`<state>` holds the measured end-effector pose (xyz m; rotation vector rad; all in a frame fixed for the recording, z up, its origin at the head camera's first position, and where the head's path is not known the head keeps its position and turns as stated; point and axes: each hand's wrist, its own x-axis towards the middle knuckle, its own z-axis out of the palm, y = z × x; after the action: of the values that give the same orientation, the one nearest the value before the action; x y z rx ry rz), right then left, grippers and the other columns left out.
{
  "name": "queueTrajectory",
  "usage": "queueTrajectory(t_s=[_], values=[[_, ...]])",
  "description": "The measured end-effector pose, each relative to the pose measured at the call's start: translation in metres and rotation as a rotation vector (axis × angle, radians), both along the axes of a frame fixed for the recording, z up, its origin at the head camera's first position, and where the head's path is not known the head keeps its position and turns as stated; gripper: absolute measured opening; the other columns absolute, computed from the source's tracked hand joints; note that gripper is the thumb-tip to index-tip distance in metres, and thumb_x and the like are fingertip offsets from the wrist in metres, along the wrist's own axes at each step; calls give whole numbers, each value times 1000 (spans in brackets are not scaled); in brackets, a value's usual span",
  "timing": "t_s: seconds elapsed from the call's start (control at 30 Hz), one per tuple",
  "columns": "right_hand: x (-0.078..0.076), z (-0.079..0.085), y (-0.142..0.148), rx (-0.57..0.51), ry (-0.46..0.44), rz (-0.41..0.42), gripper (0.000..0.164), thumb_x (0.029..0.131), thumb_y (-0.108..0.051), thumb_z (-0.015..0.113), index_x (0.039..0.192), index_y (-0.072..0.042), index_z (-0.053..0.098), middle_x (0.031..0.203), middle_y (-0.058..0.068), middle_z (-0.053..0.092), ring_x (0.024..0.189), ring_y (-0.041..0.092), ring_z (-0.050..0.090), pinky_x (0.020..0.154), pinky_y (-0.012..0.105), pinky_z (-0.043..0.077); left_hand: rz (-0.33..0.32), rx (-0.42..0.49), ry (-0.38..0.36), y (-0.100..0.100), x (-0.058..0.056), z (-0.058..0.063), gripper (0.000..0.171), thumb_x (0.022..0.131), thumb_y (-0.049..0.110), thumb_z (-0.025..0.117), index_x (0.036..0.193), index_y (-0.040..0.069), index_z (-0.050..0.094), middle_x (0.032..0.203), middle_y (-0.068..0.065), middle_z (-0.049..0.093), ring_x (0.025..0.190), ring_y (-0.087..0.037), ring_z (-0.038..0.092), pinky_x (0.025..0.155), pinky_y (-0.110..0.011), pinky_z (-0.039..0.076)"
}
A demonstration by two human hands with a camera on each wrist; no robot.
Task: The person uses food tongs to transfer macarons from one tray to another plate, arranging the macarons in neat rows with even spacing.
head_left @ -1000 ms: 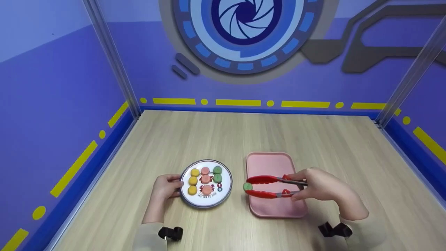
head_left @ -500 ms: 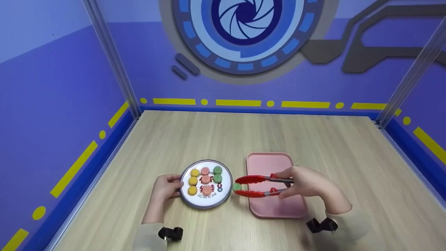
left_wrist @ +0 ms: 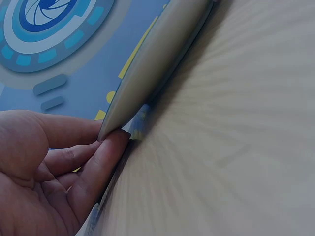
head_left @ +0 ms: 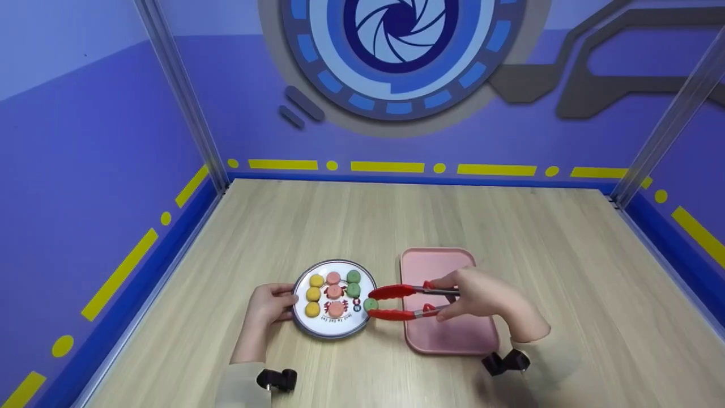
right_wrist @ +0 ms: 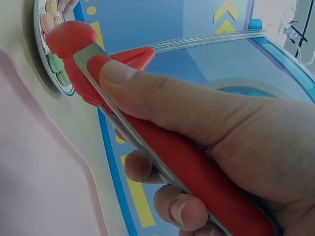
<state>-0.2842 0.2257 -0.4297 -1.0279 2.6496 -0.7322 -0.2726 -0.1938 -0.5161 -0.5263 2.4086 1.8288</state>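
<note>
My left hand (head_left: 273,306) pinches the left rim of a round white plate (head_left: 334,328) with a dark edge; the left wrist view shows thumb and fingers at the rim of the plate (left_wrist: 147,69). Yellow, pink and green macarons stand on it in columns, such as a yellow macaron (head_left: 313,293) and a pink macaron (head_left: 335,291). My right hand (head_left: 478,292) grips red-tipped metal tongs (head_left: 396,292), also large in the right wrist view as red tongs (right_wrist: 162,147). Between the tong tips a green macaron (head_left: 371,305) overlaps the plate's right rim.
A pink rectangular tray (head_left: 447,337) lies right of the plate, under the tongs and right hand in the head view. The wooden table (head_left: 362,221) meets a blue patterned wall (head_left: 238,102) at the back, with metal posts at both corners.
The right hand has moved left with the tongs, carrying the green macaron from the tray's left edge to the plate's right rim. The left hand and plate have stayed in place.
</note>
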Motion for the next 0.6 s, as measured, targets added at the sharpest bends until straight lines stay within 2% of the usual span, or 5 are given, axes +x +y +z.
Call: queueTrajectory(t_s=[0.43, 0.6], values=[[-5, -7, -18, 14, -17, -4, 52, 76, -26, 91, 123, -9, 76, 75, -9, 69, 59, 0, 45, 54, 16, 39, -21, -2, 4, -1, 0, 1, 39, 94, -2, 66, 131, -12, 62, 118, -26, 72, 75, -10, 69, 62, -25, 62], [-6, -8, -21, 21, -14, -2, 51, 76, -25, 90, 123, -11, 76, 79, -9, 71, 61, 1, 47, 56, 17, 42, -4, -4, 3, 0, 1, 1, 37, 94, -2, 67, 130, -11, 64, 116, -25, 72, 72, -10, 67, 59, -24, 61]])
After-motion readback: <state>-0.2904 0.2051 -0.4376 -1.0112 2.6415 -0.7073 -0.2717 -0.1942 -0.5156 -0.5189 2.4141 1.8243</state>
